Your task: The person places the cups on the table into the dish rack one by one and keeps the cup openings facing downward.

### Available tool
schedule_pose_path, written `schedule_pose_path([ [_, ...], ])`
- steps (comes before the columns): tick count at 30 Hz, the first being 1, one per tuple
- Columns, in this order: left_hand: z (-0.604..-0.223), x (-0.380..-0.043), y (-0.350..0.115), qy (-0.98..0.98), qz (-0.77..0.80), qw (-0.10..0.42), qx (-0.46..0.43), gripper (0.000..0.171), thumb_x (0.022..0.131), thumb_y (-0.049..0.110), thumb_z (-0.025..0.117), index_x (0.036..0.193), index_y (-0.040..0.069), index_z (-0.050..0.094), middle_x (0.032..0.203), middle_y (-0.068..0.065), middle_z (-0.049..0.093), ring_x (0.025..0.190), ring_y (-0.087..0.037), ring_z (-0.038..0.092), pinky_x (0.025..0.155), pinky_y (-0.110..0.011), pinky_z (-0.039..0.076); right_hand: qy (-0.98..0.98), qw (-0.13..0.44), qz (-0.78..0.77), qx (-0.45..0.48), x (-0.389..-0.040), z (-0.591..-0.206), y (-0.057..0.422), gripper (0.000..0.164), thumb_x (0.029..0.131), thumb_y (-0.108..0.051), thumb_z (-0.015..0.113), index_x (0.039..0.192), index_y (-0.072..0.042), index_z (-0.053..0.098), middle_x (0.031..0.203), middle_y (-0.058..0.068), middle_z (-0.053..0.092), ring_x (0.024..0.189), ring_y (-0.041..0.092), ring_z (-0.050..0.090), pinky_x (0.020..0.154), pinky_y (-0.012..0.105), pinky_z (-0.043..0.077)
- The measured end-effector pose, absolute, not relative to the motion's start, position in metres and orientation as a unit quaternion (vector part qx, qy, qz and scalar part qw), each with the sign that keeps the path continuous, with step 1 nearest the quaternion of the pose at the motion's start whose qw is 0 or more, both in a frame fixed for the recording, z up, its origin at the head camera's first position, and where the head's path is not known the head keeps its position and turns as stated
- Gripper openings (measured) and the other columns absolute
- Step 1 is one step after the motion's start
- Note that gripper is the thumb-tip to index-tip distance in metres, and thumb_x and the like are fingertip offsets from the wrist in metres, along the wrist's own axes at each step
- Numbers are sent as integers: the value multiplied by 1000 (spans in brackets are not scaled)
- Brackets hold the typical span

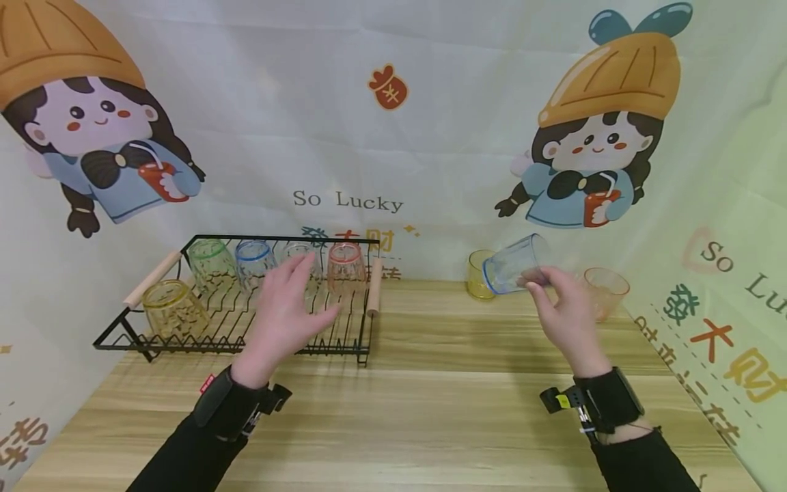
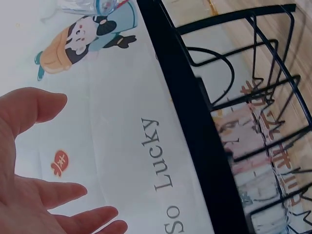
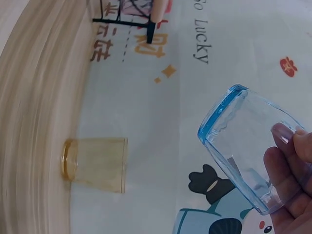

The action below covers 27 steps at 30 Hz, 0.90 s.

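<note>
My right hand [image 1: 568, 318] pinches a clear blue glass tumbler [image 1: 513, 263] near its rim, raised above the table. The tumbler tilts, its thick blue base [image 3: 222, 112] pointing down to the left. Beyond it a yellow glass [image 1: 478, 277] stands upright on the table, partly overlapped in the head view. Behind my right hand is a pale orange glass [image 1: 609, 290]. My left hand [image 1: 283, 318] hovers over the black wire dish rack [image 1: 332, 352], fingers apart and holding nothing. It partly hides a clear glass [image 1: 298, 256] in the rack.
The rack's back row also bears a green glass [image 1: 211, 263], a blue glass [image 1: 254, 263] and a pink glass [image 1: 346, 266], bottoms up. A yellow glass [image 1: 175, 311] sits at its front left. Wooden handles [image 1: 374, 287] edge the rack. A printed cloth [image 1: 443, 137] hangs behind.
</note>
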<state>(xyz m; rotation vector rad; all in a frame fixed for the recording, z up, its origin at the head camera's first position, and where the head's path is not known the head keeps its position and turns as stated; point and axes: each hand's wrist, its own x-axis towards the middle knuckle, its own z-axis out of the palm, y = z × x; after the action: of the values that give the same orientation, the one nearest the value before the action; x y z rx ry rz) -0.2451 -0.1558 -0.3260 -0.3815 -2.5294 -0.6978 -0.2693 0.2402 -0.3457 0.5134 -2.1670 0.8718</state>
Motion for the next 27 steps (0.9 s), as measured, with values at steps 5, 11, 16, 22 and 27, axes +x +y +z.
schedule_pose_path([
  [5, -325, -244, -145, -917, -268, 253, -153, 88, 75, 32, 77, 145, 2, 33, 145, -23, 35, 133, -43, 30, 111, -61, 22, -827, 379, 366, 193, -264, -347, 230, 9, 91, -5, 59, 98, -1, 65, 94, 11, 69, 90, 18, 60, 84, 20, 44],
  [11, -324, -241, -134, -910, -280, 255, -165, 91, 75, 34, 77, 148, 9, 28, 146, -21, 35, 134, -40, 30, 112, -60, 22, -800, 385, 415, 197, -257, -348, 219, 10, 91, -5, 60, 98, 0, 64, 94, 11, 70, 92, 1, 57, 85, 13, 42],
  [16, -324, -241, -127, -906, -296, 255, -166, 93, 74, 35, 78, 149, 11, 28, 148, -20, 34, 136, -39, 29, 112, -61, 21, -784, 383, 445, 203, -254, -349, 211, 9, 91, -4, 59, 98, 1, 64, 93, 13, 70, 95, -3, 56, 90, 14, 41],
  [22, -325, -241, -116, -896, -315, 254, -181, 90, 74, 34, 78, 148, 12, 31, 149, -17, 33, 137, -38, 28, 112, -60, 21, -774, 384, 460, 204, -252, -352, 205, 10, 91, -2, 59, 98, 1, 65, 93, 13, 70, 93, 3, 58, 87, 14, 42],
  [27, -329, -243, -109, -885, -328, 266, -199, 89, 74, 31, 78, 147, 11, 31, 148, -15, 36, 135, -36, 31, 114, -58, 20, -766, 390, 470, 200, -249, -351, 198, 11, 90, 1, 59, 99, 2, 65, 92, 15, 70, 91, 7, 59, 85, 15, 42],
])
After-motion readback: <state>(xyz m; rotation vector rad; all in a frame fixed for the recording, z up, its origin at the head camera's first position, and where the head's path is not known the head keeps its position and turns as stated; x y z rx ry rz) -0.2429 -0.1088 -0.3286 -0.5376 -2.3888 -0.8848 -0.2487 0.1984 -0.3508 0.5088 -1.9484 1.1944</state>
